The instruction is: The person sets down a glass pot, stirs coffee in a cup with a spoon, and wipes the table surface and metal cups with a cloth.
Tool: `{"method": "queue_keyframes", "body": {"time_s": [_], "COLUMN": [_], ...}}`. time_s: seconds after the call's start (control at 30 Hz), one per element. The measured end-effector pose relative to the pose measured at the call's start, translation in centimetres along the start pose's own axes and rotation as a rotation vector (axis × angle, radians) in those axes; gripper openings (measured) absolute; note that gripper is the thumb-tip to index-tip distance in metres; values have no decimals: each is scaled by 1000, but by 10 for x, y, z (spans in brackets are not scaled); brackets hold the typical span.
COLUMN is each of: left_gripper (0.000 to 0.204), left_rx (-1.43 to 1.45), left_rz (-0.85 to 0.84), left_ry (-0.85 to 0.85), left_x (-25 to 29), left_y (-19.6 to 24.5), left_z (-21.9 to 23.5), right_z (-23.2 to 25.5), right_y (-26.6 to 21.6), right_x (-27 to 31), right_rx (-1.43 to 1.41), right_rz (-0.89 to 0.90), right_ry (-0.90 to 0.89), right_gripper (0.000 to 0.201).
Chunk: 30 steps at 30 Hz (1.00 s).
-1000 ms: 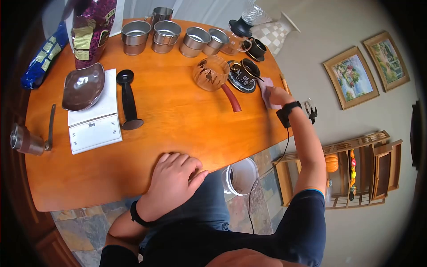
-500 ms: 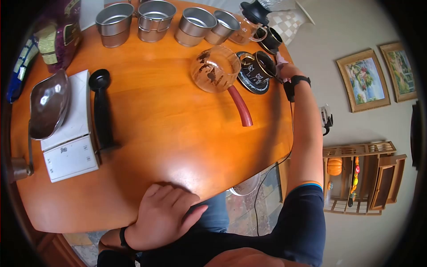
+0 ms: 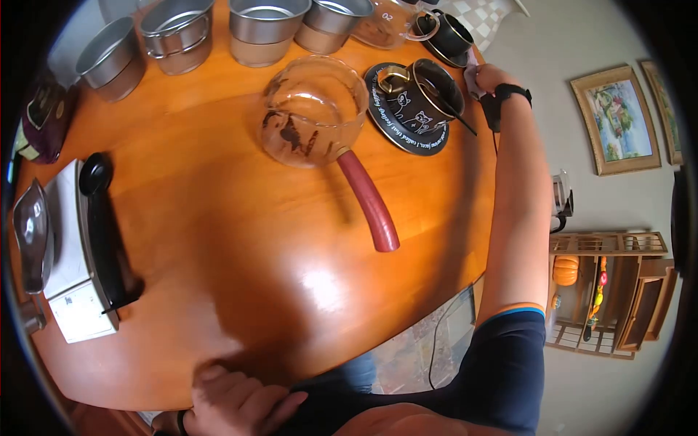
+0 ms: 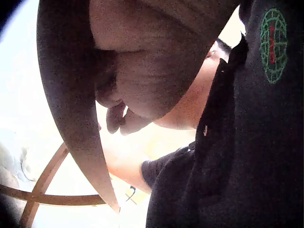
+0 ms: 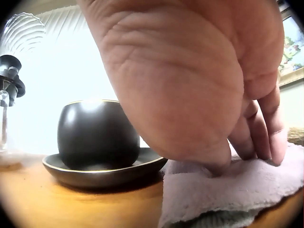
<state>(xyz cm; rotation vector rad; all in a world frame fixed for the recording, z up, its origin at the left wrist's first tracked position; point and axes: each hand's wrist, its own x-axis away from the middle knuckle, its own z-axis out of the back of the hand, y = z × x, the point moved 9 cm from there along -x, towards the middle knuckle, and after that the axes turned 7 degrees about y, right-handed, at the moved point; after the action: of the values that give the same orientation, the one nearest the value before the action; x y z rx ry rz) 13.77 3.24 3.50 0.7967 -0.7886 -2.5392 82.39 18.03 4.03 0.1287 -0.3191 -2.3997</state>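
My right hand [image 3: 493, 78] reaches to the right side of the table, fingers and thumb bent down onto a folded pale pink cloth [image 5: 232, 190], gripping it from above against the tabletop. Close by stands a black cup on a saucer [image 5: 99, 137]. Nearer to me is another black cup [image 3: 429, 94] with cat drawings, a gold handle and a dark stick in it, on a lettered black saucer [image 3: 396, 127]. My left hand [image 3: 236, 400] rests at the near table edge, its fingers loosely curled and holding nothing.
A glass pot [image 3: 313, 109] with a red handle [image 3: 371, 203] stands mid-table. Several metal cups [image 3: 269, 33] line the far side, next to a glass server [image 3: 385, 25]. At left lie a white scale [image 3: 80, 312], a brown dish [image 3: 33, 236] and a black tamper-like tool [image 3: 109, 232].
My right hand has slid the cloth away from me along the table's right side, past the cat cup toward the other black cup. The view has come closer; my left hand stays at the edge.
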Motion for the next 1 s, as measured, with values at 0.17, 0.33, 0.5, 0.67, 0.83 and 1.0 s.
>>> {"method": "queue_keyframes", "body": {"time_s": [0.17,0.33,0.5,0.67,0.83,1.0], "left_gripper": [28,30,31,30,27,25], "left_rx": [-97,-184,-293,-240,-273,-289], "left_rz": [-2,20,-76,87,65,67], "left_ry": [62,202,331,24,78,128], "left_x": [1,16,25,44,32,30], "left_y": [0,-4,-3,-17,-24,-35], "left_z": [-4,-3,2,-12,-7,-13], "right_z": [9,15,28,38,28,40], "right_y": [1,-5,-16,-27,-23,-33], "right_x": [-24,-38,-31,-39,-64,-67], "right_rx": [-1,16,-121,-127,-277,-173], "right_rz": [-36,-54,-92,-102,-156,-112], "right_ry": [50,81,69,59,-7,56], "right_gripper": [39,43,43,37,34,52]}}
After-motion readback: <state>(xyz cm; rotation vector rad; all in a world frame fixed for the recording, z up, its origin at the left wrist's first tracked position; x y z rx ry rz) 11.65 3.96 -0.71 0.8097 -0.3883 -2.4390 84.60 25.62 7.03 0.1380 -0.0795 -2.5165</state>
